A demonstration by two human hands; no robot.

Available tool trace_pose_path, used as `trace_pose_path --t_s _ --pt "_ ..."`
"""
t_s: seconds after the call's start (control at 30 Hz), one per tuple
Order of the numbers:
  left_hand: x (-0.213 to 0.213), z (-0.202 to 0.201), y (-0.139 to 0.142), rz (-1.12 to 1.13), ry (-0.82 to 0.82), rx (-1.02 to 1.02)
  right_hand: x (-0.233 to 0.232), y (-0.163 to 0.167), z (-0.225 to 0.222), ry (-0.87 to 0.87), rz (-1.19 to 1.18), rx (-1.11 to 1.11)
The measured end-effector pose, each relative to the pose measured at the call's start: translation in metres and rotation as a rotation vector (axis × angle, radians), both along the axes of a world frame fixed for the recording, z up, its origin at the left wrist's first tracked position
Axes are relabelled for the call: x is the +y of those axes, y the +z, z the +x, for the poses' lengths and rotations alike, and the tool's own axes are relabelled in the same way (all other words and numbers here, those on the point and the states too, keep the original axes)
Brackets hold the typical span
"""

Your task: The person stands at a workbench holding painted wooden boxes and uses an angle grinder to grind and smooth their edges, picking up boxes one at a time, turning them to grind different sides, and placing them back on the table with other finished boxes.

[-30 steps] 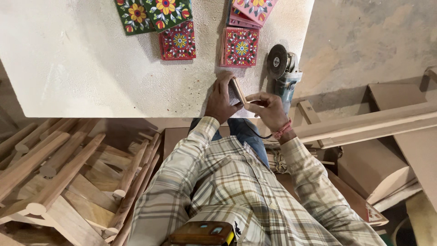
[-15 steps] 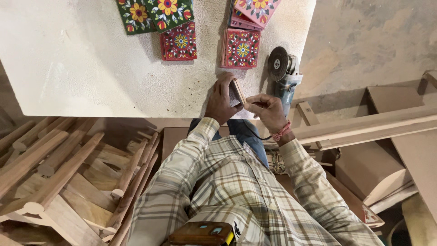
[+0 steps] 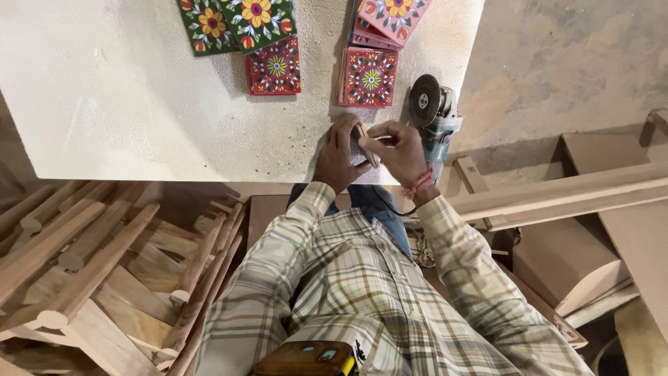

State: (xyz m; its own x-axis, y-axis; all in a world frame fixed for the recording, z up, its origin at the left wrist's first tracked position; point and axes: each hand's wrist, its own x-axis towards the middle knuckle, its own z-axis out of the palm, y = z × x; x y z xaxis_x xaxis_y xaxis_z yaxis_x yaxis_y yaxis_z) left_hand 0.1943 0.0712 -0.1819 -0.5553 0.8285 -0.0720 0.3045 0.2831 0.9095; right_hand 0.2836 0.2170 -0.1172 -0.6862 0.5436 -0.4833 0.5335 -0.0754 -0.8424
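- Small wooden piece looking smooth, matt
- Tabletop showing rough, dusty, matt stone-like finish
- Painted tiles looking glossy
- Angle grinder showing metal disc, plastic body
- Wooden parts lying bare, unfinished

Plaid long-sleeved shirt, blue jeans, red wrist thread
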Motion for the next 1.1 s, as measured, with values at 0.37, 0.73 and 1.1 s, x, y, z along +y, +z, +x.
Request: trace_pose_path --t_s 0.37,0.73,1.1 --pt "0.024 -0.004 0.069 -0.248 -0.101 0.335 0.014 0.012 0.032 0.009 -0.344 0.187" --pt "0.029 0.002 0.120 -0.282 -0.006 0.561 0.002 0.031 0.047 -0.202 -0.264 0.220" --pt "0.016 0.013 0.138 0.043 0.213 -0.232 0.011 0.058 0.052 -0.529 -0.594 0.332"
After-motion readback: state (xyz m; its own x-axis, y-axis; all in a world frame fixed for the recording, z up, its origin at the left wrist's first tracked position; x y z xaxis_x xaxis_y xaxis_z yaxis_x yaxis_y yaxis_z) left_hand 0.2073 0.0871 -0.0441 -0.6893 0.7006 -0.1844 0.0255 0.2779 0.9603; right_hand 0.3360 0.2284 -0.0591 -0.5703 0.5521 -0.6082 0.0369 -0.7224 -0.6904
